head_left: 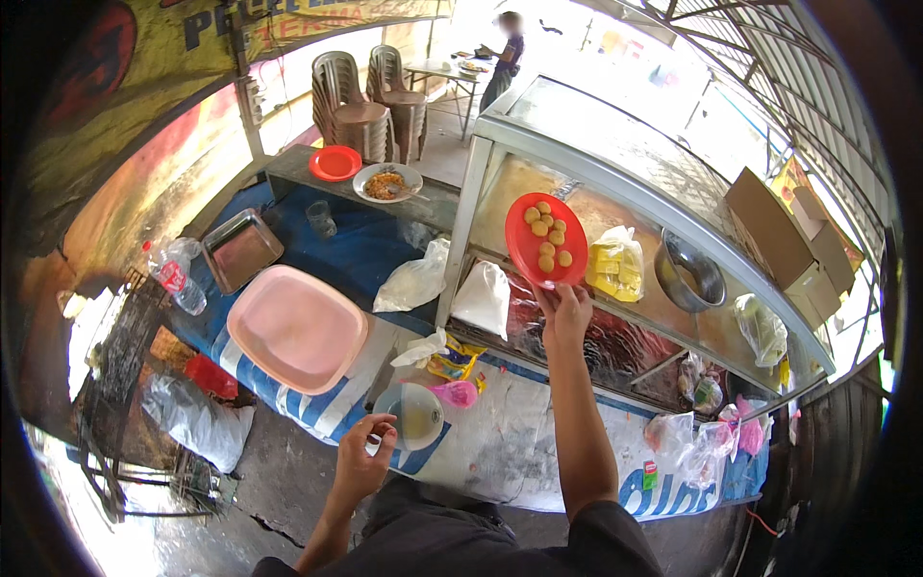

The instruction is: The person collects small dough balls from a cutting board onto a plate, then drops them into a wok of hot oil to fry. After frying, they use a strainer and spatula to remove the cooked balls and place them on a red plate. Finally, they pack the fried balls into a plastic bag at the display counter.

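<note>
My right hand (566,314) grips the near rim of a red plate (513,238). Several small round yellowish dough balls (546,263) lie on the plate, which is held up at the opening of a glass-and-metal display case (469,187). My left hand (366,454) hovers by a translucent bowl (425,418) with something pale in it. Its fingers are curled, with a gap to the thumb and nothing seen between them; whether it touches the bowl I cannot tell. Beside the bowl lies a pink plastic scoop (461,393) near a yellow-and-blue packet (458,357).
A pink tub (296,328), a metal tray (243,252) and a plastic bottle (177,278) are on the left. The case holds a yellow packet in a bag (615,265) and a metal bowl (689,274). Behind stand stacked chairs (360,119) and a person (508,61).
</note>
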`<action>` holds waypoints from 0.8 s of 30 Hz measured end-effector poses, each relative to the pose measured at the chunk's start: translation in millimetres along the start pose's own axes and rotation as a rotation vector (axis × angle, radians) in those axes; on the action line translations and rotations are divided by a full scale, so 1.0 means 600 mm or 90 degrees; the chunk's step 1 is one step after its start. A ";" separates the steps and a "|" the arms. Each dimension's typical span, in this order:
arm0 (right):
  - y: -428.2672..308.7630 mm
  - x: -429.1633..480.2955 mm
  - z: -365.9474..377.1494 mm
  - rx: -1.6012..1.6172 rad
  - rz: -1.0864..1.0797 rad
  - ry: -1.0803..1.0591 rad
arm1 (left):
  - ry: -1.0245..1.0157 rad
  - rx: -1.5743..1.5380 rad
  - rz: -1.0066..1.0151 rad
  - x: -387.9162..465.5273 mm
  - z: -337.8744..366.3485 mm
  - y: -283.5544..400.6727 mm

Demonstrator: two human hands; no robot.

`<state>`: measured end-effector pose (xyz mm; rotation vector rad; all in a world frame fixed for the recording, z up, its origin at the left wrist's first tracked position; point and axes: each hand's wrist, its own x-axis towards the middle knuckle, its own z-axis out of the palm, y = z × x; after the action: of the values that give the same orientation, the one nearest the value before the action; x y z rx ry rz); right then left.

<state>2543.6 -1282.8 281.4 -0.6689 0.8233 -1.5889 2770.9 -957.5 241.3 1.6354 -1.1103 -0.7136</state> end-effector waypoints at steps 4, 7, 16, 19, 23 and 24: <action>0.037 0.096 0.055 0.017 0.009 0.071 | -0.033 0.043 0.013 0.043 -0.017 -0.020; 0.060 0.150 0.079 0.024 0.031 0.107 | -0.083 0.052 0.023 0.060 -0.026 -0.033; 0.073 0.244 0.088 -0.144 0.108 0.160 | -0.185 0.037 -0.012 0.085 -0.046 -0.069; 0.066 0.245 0.087 -0.119 0.093 0.133 | -0.218 0.063 -0.018 0.086 -0.051 -0.074; 0.044 0.171 0.091 -0.020 0.058 0.057 | -0.225 0.089 -0.009 0.087 -0.056 -0.076; 0.038 0.134 0.085 -0.012 0.048 0.039 | -0.221 0.081 -0.003 0.088 -0.055 -0.076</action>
<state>2583.6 -1371.7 291.5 -0.5990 0.8999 -1.5414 2835.5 -988.5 212.5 1.6590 -1.4228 -0.9739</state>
